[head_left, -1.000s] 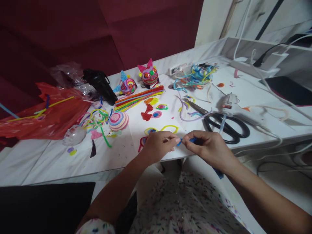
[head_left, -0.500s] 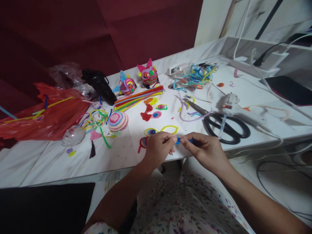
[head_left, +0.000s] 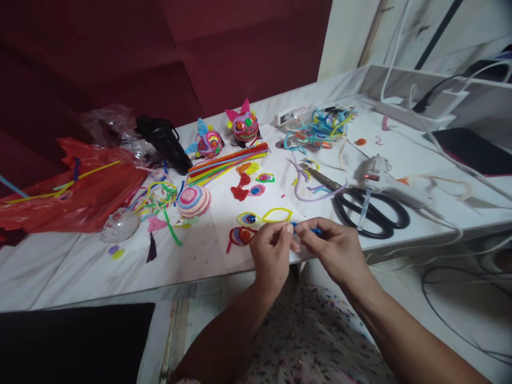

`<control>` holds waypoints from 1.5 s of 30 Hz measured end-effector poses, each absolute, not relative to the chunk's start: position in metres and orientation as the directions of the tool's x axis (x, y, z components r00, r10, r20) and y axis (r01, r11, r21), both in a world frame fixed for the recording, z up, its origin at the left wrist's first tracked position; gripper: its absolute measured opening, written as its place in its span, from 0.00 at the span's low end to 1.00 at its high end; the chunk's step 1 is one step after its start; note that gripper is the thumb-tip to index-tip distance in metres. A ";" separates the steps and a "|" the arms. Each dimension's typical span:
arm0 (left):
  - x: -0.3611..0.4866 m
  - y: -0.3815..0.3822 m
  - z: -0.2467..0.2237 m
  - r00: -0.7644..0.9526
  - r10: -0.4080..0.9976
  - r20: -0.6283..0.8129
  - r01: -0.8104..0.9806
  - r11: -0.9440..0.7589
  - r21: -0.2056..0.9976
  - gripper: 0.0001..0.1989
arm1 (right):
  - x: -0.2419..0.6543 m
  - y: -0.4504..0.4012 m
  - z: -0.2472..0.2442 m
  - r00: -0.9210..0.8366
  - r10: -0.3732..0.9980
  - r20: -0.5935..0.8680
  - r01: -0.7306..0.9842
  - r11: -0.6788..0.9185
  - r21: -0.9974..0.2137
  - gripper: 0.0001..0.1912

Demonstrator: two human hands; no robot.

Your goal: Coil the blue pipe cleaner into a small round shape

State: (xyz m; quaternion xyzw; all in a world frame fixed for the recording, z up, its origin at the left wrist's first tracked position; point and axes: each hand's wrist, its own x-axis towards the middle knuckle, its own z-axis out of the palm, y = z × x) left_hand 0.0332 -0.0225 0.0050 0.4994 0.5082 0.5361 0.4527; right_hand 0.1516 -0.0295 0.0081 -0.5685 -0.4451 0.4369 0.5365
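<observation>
Between the pinched fingertips of my left hand (head_left: 272, 250) and my right hand (head_left: 334, 245) is a blue pipe cleaner (head_left: 316, 231), mostly hidden by the fingers. Both hands are over the table's front edge, close together. Just beyond them lies a yellow pipe-cleaner outline (head_left: 278, 214) shaped like an eye. Left of it is a yellow-rimmed eye (head_left: 248, 218) with a blue centre. A red-rimmed eye (head_left: 241, 236) lies beside my left hand on the white paper (head_left: 224, 213).
Black-handled scissors (head_left: 370, 210) and a glue gun (head_left: 376, 169) lie at right. Behind are a pipe-cleaner bundle (head_left: 228, 160), two decorated animal heads (head_left: 245, 125) and tangled pipe cleaners (head_left: 320, 128). At left are a striped dome (head_left: 193, 201) and a red plastic bag (head_left: 88, 186).
My left hand has shifted a little right, uncovering more of the red-rimmed eye and yellow outline. The blue pipe cleaner stays between both hands.
</observation>
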 end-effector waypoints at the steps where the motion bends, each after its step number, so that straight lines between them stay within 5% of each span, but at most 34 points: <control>1: 0.031 -0.021 0.005 -0.040 0.998 0.054 0.017 -0.054 0.998 0.05 | 0.155 -0.028 0.010 0.189 0.982 -0.002 0.086 -0.019 -0.996 0.16; 5: 0.015 -0.010 0.015 0.235 0.972 0.020 0.137 -0.053 0.989 0.05 | 0.172 -0.025 0.016 -0.043 0.996 0.072 0.316 0.082 -0.945 0.15; 9: 0.002 -0.002 0.032 0.378 0.926 0.005 0.324 -0.137 0.936 0.07 | 0.180 -0.023 0.020 -0.132 0.988 0.084 0.371 0.128 -0.920 0.13; 16: 0.004 0.002 0.029 0.315 0.949 -0.003 0.380 -0.124 0.917 0.07 | 0.179 -0.025 0.020 -0.153 0.983 0.101 0.307 0.144 -0.941 0.16; 25: 0.004 -0.003 0.019 0.268 0.963 0.010 0.405 -0.122 0.906 0.06 | 0.186 -0.016 0.019 -0.209 0.939 -0.274 -0.091 -0.297 -0.951 0.17; 33: 0.001 -0.010 0.030 0.317 0.939 0.131 0.474 -0.277 0.836 0.07 | 0.194 -0.013 0.026 -0.359 0.889 -0.283 0.038 -0.289 -0.957 0.14; 45: 0.024 -0.018 0.016 0.019 1.000 0.009 0.012 -0.009 1.000 0.06 | 0.158 -0.031 0.013 0.170 0.981 -0.094 -0.151 -0.068 -0.986 0.19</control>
